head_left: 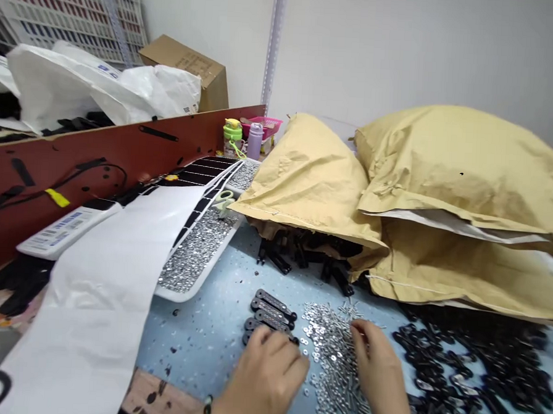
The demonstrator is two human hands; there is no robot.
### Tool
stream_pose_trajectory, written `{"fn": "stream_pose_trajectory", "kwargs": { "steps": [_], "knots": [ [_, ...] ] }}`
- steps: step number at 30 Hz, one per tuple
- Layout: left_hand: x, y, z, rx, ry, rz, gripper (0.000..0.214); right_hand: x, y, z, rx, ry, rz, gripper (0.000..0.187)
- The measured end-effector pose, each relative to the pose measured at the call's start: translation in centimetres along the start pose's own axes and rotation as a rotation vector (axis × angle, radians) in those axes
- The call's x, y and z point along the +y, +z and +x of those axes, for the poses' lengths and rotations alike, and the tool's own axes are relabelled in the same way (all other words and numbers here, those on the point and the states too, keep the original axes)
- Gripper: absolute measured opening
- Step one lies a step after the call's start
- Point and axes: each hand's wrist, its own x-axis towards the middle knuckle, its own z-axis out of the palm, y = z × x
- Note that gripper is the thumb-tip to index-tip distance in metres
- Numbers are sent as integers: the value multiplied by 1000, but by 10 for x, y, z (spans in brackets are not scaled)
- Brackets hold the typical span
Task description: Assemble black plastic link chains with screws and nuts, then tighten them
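My left hand (265, 376) rests near the front edge of the blue table, knuckles up and fingers curled over the near end of a small row of black plastic strips (271, 315). My right hand (377, 367) lies on a loose pile of small silver washers and screws (331, 358), fingertips pinched down into the pile. What the fingertips hold is hidden. A heap of black plastic parts (471, 378) spreads to the right of my right hand.
Two stuffed tan paper sacks (443, 203) fill the back right, more black parts spilling beneath them. A white tray of silver hardware (195, 252) sits left of centre, under a long white plastic sheet (109, 297). A red board (98, 154), bottles (234, 137) and a cardboard box (191, 66) stand behind.
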Motion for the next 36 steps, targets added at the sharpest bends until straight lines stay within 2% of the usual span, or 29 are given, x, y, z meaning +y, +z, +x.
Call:
{"fn": "stream_pose_trajectory", "kwargs": {
  "steps": [4,7,11,15,19,22,24,26,29,32,36],
  "knots": [
    [9,48,5,-119,161,167,13,-24,-9,1,-40,-78,130,26],
    [9,66,14,-181,264,249,15,-38,-15,1,-44,-93,188,21],
    [7,69,22,-186,304,292,17,-48,-18,4,-12,-115,233,18],
    [3,69,30,-182,326,221,21,-51,-20,6,-13,-117,248,19],
    [5,53,32,-186,336,163,16,-50,-22,2,1,-75,265,19],
    [10,26,18,-207,173,-88,9,-54,-12,-5,-43,-58,323,18],
    [9,7,0,-215,-46,-390,11,-61,0,-10,-111,-56,374,16],
    [3,-7,-19,-197,-275,-600,16,-71,13,-14,-170,-74,393,12],
    [-13,-19,-41,-140,-528,-697,13,-82,30,-15,-222,-149,346,12],
    [-24,-21,-46,-97,-600,-663,14,-86,40,-12,-253,-242,282,16],
    [-26,-13,-37,-38,-517,-551,13,-85,45,-12,-250,-321,228,17]
  ]
}}
